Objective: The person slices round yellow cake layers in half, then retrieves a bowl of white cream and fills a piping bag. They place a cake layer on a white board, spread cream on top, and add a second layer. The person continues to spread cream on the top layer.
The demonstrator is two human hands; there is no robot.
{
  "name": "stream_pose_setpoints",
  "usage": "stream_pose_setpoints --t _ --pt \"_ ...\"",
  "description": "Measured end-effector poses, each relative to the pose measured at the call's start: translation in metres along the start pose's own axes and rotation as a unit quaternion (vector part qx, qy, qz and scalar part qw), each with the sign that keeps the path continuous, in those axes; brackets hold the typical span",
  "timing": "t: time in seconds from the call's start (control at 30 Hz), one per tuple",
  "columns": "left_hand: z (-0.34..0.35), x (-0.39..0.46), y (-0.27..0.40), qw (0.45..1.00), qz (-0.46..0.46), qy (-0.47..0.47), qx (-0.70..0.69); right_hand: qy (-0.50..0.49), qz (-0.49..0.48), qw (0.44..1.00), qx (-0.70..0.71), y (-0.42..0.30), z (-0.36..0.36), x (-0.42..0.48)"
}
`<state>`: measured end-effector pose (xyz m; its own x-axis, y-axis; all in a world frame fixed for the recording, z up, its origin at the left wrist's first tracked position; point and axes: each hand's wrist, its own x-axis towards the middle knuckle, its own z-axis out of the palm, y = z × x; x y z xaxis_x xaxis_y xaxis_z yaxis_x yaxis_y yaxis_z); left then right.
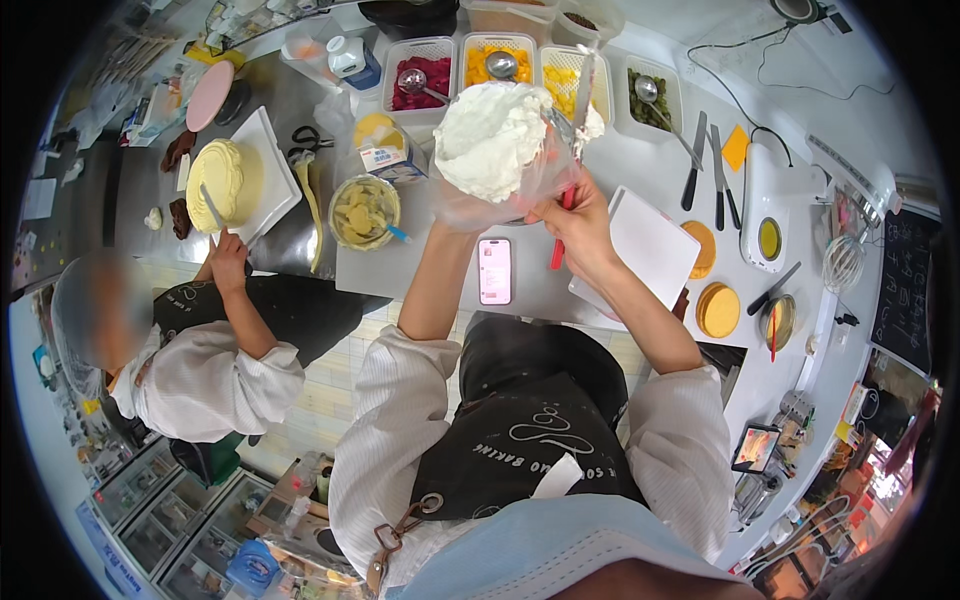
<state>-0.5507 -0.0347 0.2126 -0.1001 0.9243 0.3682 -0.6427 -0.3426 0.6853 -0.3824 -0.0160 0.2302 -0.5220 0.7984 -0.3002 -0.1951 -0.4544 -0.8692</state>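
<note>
My left hand (459, 222) holds up a clear plastic bag (480, 208) from below; the bag hides most of the fingers. Thick white cream (491, 139) fills its wide mouth. In my right hand (589, 225) is a spatula with a red handle (564, 236). Its long blade (585, 90) points away from me, smeared with cream, and a lump clings beside it. My right fingers are close against the bag's edge. Behind the bag, part of a metal bowl (559, 124) shows. Below the bag, a phone (494, 271) lies on the table with its screen lit.
Fruit baskets (386, 101) stand at the back. A white board (637, 247), round sponge layers (718, 309), knives (699, 161) and a kitchen scale (759, 210) lie right. To the left are a cream tub (365, 212), a carton (394, 159) and a co-worker's hands (229, 262) at a yellow-frosted cake (225, 184).
</note>
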Motion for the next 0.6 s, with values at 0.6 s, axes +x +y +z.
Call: stream_pose_setpoints --t 0.6 --pt "-0.019 -0.009 0.021 0.975 0.128 -0.024 0.179 0.053 0.008 0.968 -0.247 -0.036 -0.091 -0.017"
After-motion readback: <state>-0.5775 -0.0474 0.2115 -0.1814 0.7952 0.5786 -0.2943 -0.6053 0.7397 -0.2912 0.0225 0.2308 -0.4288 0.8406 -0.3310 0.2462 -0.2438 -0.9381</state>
